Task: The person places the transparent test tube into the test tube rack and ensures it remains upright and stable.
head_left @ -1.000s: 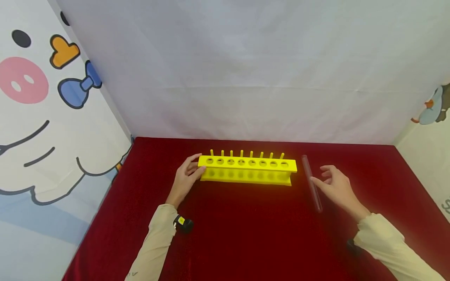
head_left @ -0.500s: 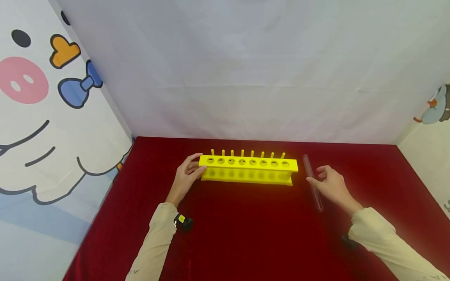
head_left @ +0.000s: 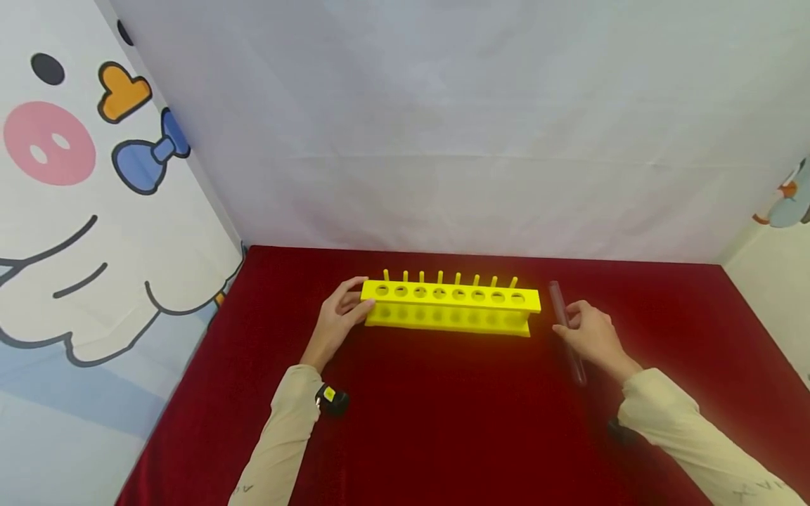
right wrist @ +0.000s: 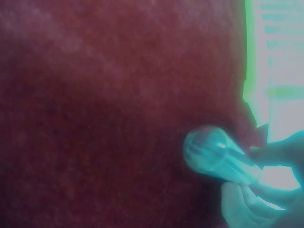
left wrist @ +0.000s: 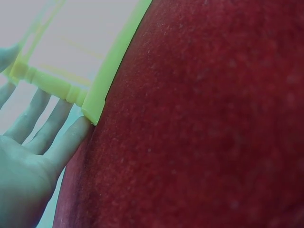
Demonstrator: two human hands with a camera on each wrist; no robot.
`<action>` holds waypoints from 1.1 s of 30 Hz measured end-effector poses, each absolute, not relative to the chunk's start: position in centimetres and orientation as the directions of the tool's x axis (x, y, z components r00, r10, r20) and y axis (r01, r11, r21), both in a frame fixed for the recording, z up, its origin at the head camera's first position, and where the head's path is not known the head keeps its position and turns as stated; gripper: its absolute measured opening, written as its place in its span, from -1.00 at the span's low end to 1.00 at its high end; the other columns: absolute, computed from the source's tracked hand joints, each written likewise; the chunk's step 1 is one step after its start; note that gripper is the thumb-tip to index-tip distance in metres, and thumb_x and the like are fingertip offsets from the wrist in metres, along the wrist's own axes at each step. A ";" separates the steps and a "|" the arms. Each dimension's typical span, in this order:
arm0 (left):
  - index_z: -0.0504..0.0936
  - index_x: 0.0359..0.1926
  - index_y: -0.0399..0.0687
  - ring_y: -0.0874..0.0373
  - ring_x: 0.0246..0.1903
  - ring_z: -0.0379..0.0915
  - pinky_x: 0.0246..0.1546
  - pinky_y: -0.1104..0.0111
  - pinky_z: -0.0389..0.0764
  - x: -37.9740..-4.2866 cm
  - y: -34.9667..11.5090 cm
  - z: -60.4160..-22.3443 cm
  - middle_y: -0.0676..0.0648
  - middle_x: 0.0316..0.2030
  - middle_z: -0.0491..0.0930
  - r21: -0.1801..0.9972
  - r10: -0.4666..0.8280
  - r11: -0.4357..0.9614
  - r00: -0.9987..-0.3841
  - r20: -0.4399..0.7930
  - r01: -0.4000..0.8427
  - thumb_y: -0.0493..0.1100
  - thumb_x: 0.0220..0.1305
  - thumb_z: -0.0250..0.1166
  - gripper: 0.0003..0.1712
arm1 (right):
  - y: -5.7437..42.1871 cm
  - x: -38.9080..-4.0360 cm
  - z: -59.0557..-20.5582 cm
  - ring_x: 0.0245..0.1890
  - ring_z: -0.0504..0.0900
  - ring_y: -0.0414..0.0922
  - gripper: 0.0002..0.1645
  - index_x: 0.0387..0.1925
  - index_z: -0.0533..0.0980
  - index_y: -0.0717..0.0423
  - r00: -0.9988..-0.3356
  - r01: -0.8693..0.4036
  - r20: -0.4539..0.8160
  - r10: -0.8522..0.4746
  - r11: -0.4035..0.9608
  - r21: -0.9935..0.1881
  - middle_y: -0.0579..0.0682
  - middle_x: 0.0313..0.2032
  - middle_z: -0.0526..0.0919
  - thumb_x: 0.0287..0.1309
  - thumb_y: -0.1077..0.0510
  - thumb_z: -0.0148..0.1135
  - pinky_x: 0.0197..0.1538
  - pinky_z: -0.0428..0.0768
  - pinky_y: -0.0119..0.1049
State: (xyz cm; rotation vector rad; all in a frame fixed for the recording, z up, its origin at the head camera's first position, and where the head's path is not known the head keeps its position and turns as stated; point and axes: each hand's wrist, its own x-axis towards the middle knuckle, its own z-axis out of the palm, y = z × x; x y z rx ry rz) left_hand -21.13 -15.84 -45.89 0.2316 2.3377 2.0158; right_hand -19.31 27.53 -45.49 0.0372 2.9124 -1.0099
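A yellow test tube rack [head_left: 443, 329] stands upright on the red cloth, with a row of round holes along its top and pegs behind. At its left end my left hand [head_left: 332, 325] holds it, thumb at the front and fingers round the side. The left wrist view has these fingers [left wrist: 59, 147] against the rack's end post [left wrist: 52, 84]. Right of the rack, a clear test tube [head_left: 560, 302] lies slanted. My right hand [head_left: 595, 341] pinches it around the middle. In the right wrist view the tube's rounded end [right wrist: 206, 151] points out from between thumb and fingers [right wrist: 232, 204].
The red cloth [head_left: 443, 422] covers the table up to a pale fabric wall [head_left: 474, 176] at the back. A cartoon-printed panel [head_left: 82, 232] stands along the left side. Another printed panel [head_left: 778, 281] borders the right.
My right hand has moved left onto the test tube, and its thumb and fingers have closed around it. My left hand keeps its place at the rack. The head view has shifted slightly.
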 end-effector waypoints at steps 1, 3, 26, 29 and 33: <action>0.34 0.30 0.05 -0.09 0.01 0.48 -0.02 0.06 0.53 -21.1 -15.8 -45.9 -0.26 0.04 0.51 0.987 0.143 0.141 -0.988 0.061 0.082 -0.08 0.27 0.28 -0.40 | 27.6 -19.4 -45.5 -0.42 0.56 0.04 -0.41 0.06 0.32 0.47 -0.997 0.049 -0.071 0.006 0.782 -0.621 0.35 -0.25 0.54 0.13 0.15 0.28 -0.43 0.65 -0.12; 0.35 0.30 0.06 -0.08 0.01 0.48 -0.02 0.06 0.53 -21.1 -15.8 -45.9 -0.25 0.04 0.52 0.987 0.143 0.141 -0.988 0.058 0.078 -0.08 0.27 0.28 -0.41 | 27.7 -19.4 -45.5 -0.45 0.58 0.02 -0.42 0.05 0.33 0.48 -0.996 0.064 -0.089 0.010 0.774 -0.630 0.35 -0.26 0.55 0.13 0.17 0.28 -0.50 0.64 -0.16; 0.31 0.32 -0.04 -0.11 0.02 0.46 0.00 0.04 0.51 -20.9 -15.7 -45.6 -0.26 0.04 0.50 0.986 0.142 0.147 -0.988 0.056 0.077 -0.08 0.27 0.27 -0.37 | 28.7 -19.4 -44.3 -0.58 0.60 -0.07 -0.43 0.01 0.34 0.52 -0.990 0.119 -0.140 0.026 0.691 -0.713 0.35 -0.32 0.61 0.09 0.19 0.31 -0.54 0.63 -0.16; 0.32 0.32 -0.03 -0.11 0.02 0.46 0.00 0.03 0.51 -20.9 -15.7 -45.6 -0.27 0.05 0.50 0.986 0.143 0.146 -0.988 0.059 0.080 -0.08 0.28 0.27 -0.38 | 28.8 -19.4 -44.1 -0.59 0.60 -0.07 -0.43 0.01 0.34 0.51 -0.989 0.124 -0.144 0.026 0.679 -0.724 0.34 -0.32 0.61 0.10 0.19 0.31 -0.53 0.63 -0.16; 0.33 0.31 -0.01 -0.11 0.02 0.47 0.00 0.01 0.51 -20.8 -15.8 -45.6 -0.28 0.04 0.50 0.987 0.143 0.140 -0.988 0.063 0.083 -0.10 0.28 0.27 -0.40 | 28.8 -19.3 -43.7 -0.60 0.62 -0.07 -0.44 0.01 0.33 0.50 -0.989 0.126 -0.146 0.026 0.667 -0.734 0.33 -0.32 0.61 0.11 0.18 0.29 -0.52 0.64 -0.16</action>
